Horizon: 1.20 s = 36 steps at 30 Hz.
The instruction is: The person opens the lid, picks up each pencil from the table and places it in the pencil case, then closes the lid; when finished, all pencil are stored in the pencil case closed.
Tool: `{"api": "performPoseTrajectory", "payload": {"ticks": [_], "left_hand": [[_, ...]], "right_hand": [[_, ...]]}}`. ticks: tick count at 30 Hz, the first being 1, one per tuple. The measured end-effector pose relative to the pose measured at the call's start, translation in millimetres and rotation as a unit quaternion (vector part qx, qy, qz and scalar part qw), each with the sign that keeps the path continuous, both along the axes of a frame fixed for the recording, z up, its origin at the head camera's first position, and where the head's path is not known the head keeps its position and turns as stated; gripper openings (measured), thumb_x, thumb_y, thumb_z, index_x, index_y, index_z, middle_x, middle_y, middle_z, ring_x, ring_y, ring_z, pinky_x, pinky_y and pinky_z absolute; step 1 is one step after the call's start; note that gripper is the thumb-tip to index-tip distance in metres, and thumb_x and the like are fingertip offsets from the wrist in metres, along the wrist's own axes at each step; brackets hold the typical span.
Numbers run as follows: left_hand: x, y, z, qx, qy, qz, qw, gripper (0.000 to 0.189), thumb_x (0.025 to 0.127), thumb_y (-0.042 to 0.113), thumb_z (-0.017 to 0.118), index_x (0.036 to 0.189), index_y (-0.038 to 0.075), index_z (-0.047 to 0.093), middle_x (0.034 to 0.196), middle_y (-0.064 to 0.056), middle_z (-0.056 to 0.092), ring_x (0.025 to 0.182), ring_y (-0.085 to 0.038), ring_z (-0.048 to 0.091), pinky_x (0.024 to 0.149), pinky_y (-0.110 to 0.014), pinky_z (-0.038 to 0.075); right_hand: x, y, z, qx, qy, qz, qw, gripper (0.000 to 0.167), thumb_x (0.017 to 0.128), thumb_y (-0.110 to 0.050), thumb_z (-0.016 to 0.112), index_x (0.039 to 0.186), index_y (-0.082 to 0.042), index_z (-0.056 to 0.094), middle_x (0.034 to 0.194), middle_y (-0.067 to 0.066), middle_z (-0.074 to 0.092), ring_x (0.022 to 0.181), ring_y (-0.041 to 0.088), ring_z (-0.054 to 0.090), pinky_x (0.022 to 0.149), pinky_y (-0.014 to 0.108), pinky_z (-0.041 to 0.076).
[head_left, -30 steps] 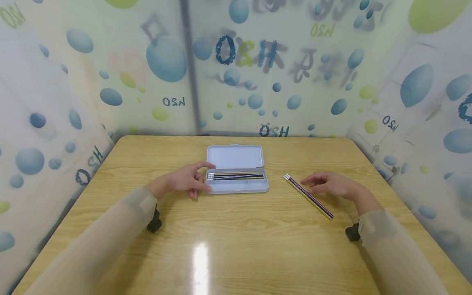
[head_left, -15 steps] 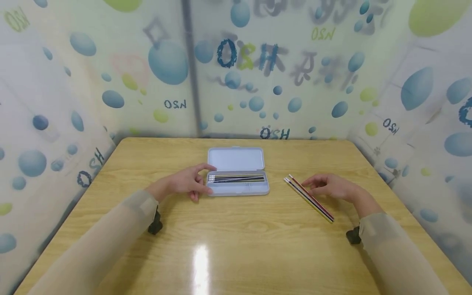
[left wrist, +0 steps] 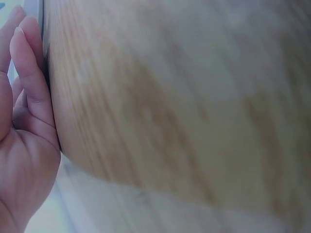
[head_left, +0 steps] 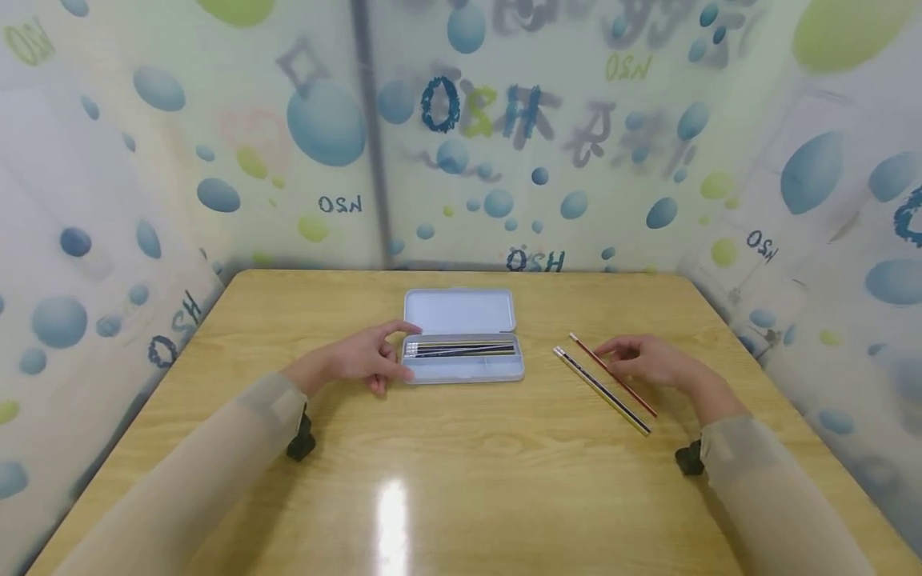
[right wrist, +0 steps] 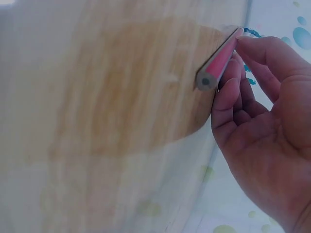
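The open pencil case is pale blue-grey, with its lid folded back. Several striped pencils lie in its rear compartment, eraser ends to the left. My left hand holds the case's left end, index finger at the back corner and thumb at the front. To the right, my right hand pinches a red striped pencil between thumb and fingers. The right wrist view shows this pencil with its flat unsharpened end towards the camera. Beside it, dark-and-yellow pencils lie slanting on the table.
The wooden table has a bright light reflection near its front. Patterned fabric walls with blue and green drops enclose its back and sides. A dark wrist camera sits under the left sleeve, another under the right.
The red pencil has come away from the others, shifting right and slightly back with my right hand, leaving a gap between them. My left hand and the case stay in place.
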State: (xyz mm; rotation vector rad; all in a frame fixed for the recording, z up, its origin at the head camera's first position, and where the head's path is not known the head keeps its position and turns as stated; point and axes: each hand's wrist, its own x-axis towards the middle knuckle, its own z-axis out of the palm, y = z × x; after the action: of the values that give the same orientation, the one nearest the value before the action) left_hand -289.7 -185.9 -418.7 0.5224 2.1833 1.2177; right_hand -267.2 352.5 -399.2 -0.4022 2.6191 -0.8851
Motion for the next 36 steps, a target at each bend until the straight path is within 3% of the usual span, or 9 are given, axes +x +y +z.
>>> {"api": "performPoseTrajectory", "payload": {"ticks": [11,29,36], "left_hand": [[3.5,-0.1,1.4,-0.002,-0.005,0.003,1.0,0.088,0.098,0.023,0.087,0.168,0.023,0.034,0.077,-0.005,0.063,0.058,-0.018,0.07,0.06,-0.029,0.061],[-1.0,-0.4,0.1,-0.001,0.0,0.002,1.0,0.088,0.098,0.023,0.087,0.168,0.024,0.034,0.077,-0.006,0.065,0.059,-0.018,0.069,0.061,-0.03,0.062],[0.0,0.5,-0.7,0.0,0.002,0.004,1.0,0.088,0.097,0.024,0.087,0.167,0.024,0.034,0.076,-0.006,0.064,0.058,-0.018,0.069,0.061,-0.03,0.062]], "right_hand": [[0.0,-3.3,0.8,0.002,0.0,0.0,1.0,0.04,0.104,-0.026,0.078,0.141,-0.012,0.072,0.109,0.006,0.072,0.094,0.017,0.06,0.081,0.026,0.051],[-3.2,-4.0,1.2,0.041,0.033,-0.012,0.9985,0.032,0.105,-0.02,0.07,0.136,-0.014,0.076,0.112,0.006,0.076,0.094,0.018,0.063,0.085,0.032,0.053],[-3.6,0.4,2.2,0.035,0.068,-0.029,0.9967,0.033,0.105,-0.017,0.066,0.136,-0.01,0.075,0.114,0.012,0.072,0.094,0.021,0.061,0.078,0.033,0.05]]}}
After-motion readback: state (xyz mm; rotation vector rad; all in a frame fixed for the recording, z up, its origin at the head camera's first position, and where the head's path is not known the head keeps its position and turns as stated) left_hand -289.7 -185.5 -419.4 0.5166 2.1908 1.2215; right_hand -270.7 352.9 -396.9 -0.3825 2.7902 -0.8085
